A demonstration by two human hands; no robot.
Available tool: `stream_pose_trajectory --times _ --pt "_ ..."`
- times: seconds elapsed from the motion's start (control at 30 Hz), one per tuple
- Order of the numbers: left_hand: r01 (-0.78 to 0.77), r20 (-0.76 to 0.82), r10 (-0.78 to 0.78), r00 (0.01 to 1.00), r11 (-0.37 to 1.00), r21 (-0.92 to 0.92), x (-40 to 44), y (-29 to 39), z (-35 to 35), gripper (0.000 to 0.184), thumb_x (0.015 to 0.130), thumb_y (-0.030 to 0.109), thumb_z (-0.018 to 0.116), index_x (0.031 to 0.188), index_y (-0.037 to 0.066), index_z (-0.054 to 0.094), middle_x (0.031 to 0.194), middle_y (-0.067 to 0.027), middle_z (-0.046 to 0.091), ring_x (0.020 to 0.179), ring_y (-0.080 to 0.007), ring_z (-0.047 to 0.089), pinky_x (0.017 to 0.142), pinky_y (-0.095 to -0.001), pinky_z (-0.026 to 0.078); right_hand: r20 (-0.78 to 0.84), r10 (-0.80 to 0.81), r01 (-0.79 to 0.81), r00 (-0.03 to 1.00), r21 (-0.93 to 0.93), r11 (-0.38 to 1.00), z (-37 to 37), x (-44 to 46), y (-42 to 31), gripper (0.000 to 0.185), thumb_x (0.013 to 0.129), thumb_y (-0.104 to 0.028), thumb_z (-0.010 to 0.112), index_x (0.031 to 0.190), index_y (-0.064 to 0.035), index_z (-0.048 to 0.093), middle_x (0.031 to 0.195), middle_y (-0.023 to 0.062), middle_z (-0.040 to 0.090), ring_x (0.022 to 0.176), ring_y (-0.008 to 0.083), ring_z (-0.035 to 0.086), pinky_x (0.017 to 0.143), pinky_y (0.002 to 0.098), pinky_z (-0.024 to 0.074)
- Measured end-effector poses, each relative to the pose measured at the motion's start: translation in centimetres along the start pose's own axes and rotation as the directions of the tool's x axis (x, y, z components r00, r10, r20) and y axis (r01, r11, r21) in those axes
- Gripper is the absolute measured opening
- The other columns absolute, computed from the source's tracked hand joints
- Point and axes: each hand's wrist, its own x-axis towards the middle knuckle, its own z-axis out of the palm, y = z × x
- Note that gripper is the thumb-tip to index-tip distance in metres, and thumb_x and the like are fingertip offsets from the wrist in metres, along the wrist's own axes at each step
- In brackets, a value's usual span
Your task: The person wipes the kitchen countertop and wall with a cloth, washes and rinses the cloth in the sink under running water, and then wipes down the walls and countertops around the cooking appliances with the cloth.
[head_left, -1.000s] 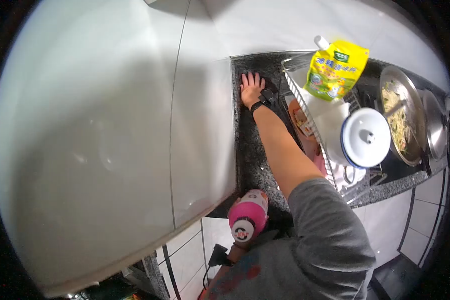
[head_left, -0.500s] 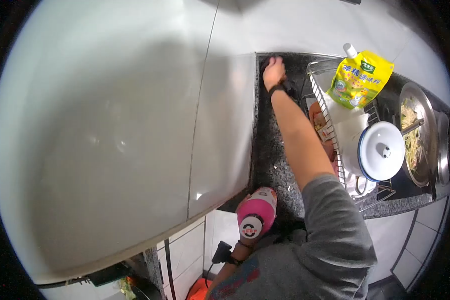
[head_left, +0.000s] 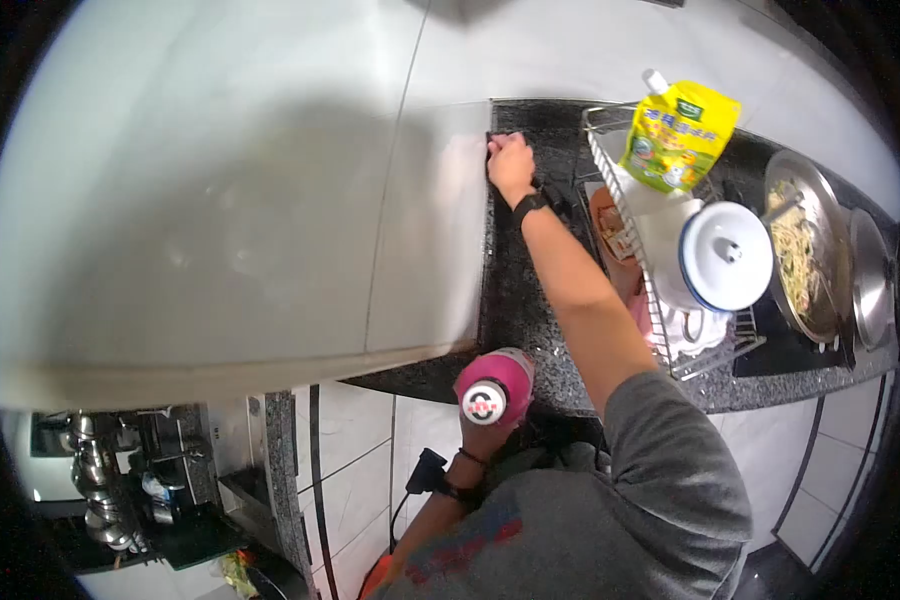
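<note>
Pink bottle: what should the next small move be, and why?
I'd probably ease the pink bottle forward onto the bare stretch of counter: the left hand holds it by the near edge, its cap is on, and the right hand is away at the far corner, so a steadier spot seems wise.

The right grip (head_left: 511,162), spread flat on the desk (head_left: 530,330) 1.0 s ago, had its fingers drawn together by 0.5 s ago and now has them curled in beside the wall (head_left: 450,190) (whether around something dark, I can't tell). In the left grip (head_left: 485,437), the pink bottle (head_left: 510,380) has tipped so its cap faces the camera more squarely. The view has turned, bringing stacked metal pots (head_left: 95,480) in at lower left.
</note>
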Motion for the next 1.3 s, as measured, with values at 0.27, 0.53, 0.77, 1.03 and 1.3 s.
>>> stream_pose_trajectory --times 0.27,0.53,0.77,1.03,1.3 --pt "-0.047 0.023 0.051 0.998 0.988 -0.148 2.0 1.9 -0.8 0.045 0.071 0.025 0.073 0.109 0.007 0.057 0.106 -0.0085 0.060 0.104 -0.0239 0.054 0.091 -0.0379 0.040 0.053 -0.055 0.052 0.997 0.072 0.996 -3.6 -7.8 -0.9 0.015 0.081 -0.019 0.055 0.090 -0.0120 0.064 0.097 0.0107 0.055 0.086 0.0351 0.054 0.075 0.0453 0.0462" --pt "-0.150 0.041 0.154 0.987 0.984 -0.093 3.0 4.6 -2.8 0.045 0.069 0.020 0.074 0.108 0.006 0.056 0.106 -0.0085 0.060 0.100 -0.0226 0.056 0.089 -0.0355 0.041 0.173 -0.004 -0.053 0.985 0.324 0.945 -6.5 -11.9 0.0 0.016 0.076 -0.017 0.065 0.088 -0.0066 0.065 0.088 0.0132 0.063 0.080 0.0309 0.061 0.073 0.0370 0.0483" --pt "-0.007 0.073 0.019 0.997 0.987 -0.163 2.9 3.4 -2.4 0.054 0.069 0.022 0.075 0.115 0.006 0.052 0.111 -0.0093 0.057 0.105 -0.0237 0.053 0.094 -0.0369 0.038 -0.264 -0.042 0.212 0.964 0.659 0.722 -10.2 -8.1 -8.8 0.017 0.077 -0.014 0.066 0.091 -0.0039 0.065 0.082 0.0108 0.065 0.072 0.0193 0.062 0.068 0.0277 0.0480" --pt "0.091 0.149 -0.062 0.987 0.977 -0.192 2.8 2.8 -2.0 0.052 0.069 0.024 0.076 0.113 0.006 0.053 0.111 -0.0096 0.057 0.104 -0.0240 0.053 0.092 -0.0376 0.039 -0.148 0.094 0.018 0.984 0.617 0.787 -7.6 -5.7 -7.3 0.017 0.073 -0.019 0.067 0.081 -0.0038 0.067 0.077 0.0153 0.065 0.069 0.0296 0.063 0.063 0.0338 0.0491" --pt "0.047 0.111 -0.035 0.993 0.993 -0.105 2.8 4.8 -2.9 0.052 0.069 0.024 0.075 0.112 0.006 0.054 0.110 -0.0096 0.058 0.102 -0.0246 0.055 0.089 -0.0372 0.041 -0.071 0.162 -0.079 0.984 0.643 0.762 -7.8 -4.3 -8.5 0.020 0.072 -0.022 0.068 0.082 -0.0050 0.068 0.075 0.0156 0.065 0.069 0.0294 0.063 0.064 0.0351 0.0490"
